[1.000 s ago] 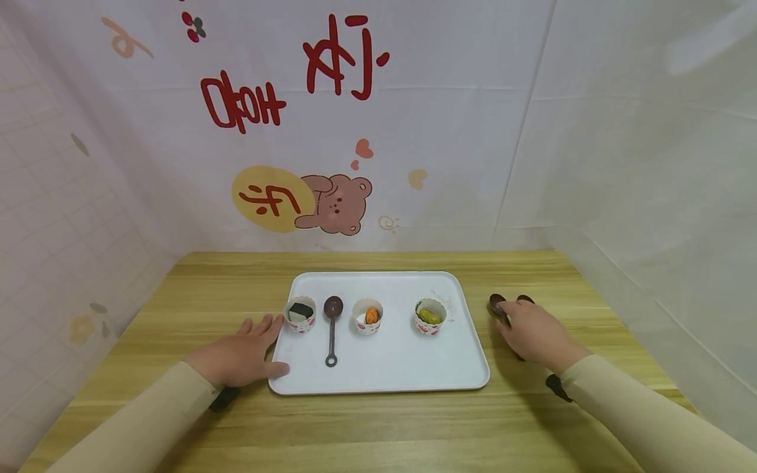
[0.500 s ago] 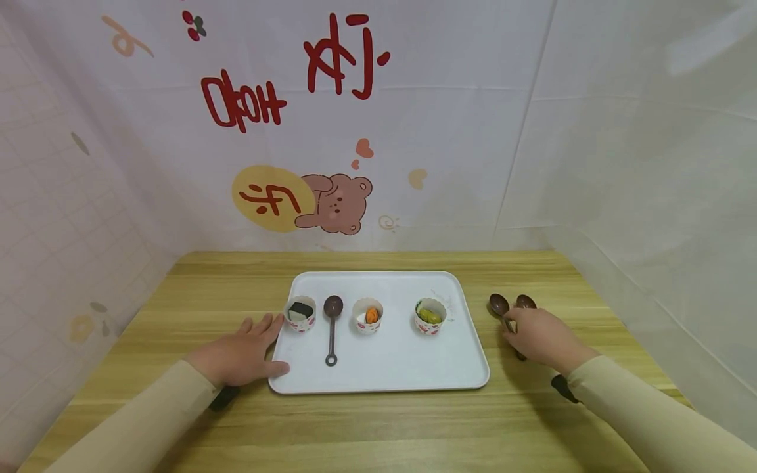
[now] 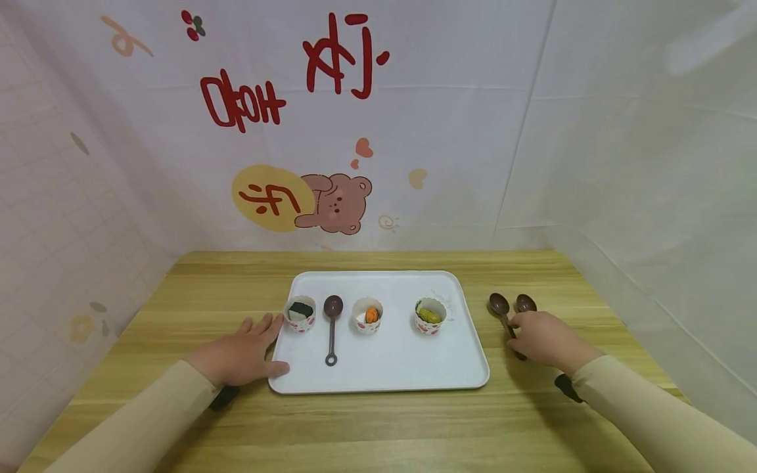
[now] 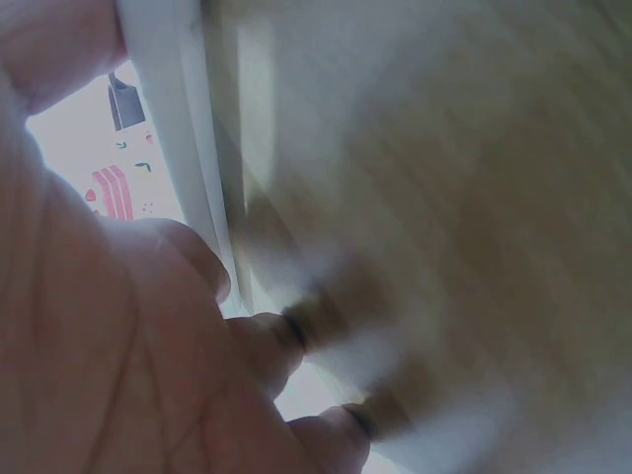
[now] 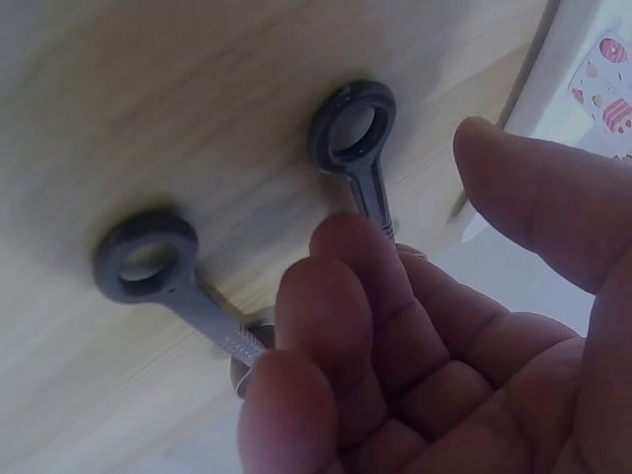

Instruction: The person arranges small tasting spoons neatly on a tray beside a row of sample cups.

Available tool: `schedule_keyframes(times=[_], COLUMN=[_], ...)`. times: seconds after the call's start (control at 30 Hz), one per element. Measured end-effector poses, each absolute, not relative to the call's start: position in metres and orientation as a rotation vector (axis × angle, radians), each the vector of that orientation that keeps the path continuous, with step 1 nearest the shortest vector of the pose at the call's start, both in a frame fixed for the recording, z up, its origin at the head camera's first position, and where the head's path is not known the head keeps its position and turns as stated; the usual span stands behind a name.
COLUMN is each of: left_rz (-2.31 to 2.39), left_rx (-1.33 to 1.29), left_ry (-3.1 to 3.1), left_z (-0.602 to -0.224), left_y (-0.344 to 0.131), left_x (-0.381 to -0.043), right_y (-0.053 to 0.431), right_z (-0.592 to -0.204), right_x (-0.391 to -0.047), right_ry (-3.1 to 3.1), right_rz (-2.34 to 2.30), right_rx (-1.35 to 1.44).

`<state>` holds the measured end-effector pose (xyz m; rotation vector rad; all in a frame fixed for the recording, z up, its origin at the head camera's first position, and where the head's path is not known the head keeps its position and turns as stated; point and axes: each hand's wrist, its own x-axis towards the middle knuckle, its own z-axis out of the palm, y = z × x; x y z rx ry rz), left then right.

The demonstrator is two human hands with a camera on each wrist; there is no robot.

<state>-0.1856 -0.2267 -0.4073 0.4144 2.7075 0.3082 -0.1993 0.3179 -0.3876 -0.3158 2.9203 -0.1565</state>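
My left hand lies with straight fingers at the left edge of the white tray, its thumb over the rim. In the left wrist view that palm shows beside the tray wall. My right hand is over two dark brown spoons on the table right of the tray. The left spoon shows its bowl and part of its handle; the right spoon is mostly hidden. In the right wrist view the fingers curl loosely by the handles, the thumb apart, nothing pinched.
On the tray stand three paper cups: one with a white and black piece, one with an orange piece, one with yellow-green food. Another brown spoon lies between the left two. White cloth walls enclose the wooden table.
My right hand has drawn back to the right from the left spoon, uncovering both bowls and more of that handle. The left hand and tray have not moved.
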Motion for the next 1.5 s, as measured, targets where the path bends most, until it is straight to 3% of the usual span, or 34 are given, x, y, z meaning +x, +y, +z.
schedule_keyframes(times=[1.5], left_rz=[0.305], left_rx=[0.408], left_ry=[2.712], left_z=[-0.4107], left_y=[-0.2264], left_x=[-0.187], right_y=[0.3126], right_z=[-0.3918], right_x=[-0.1932], right_ry=[2.908], right_rz=[-0.136], right_rx=[-0.308])
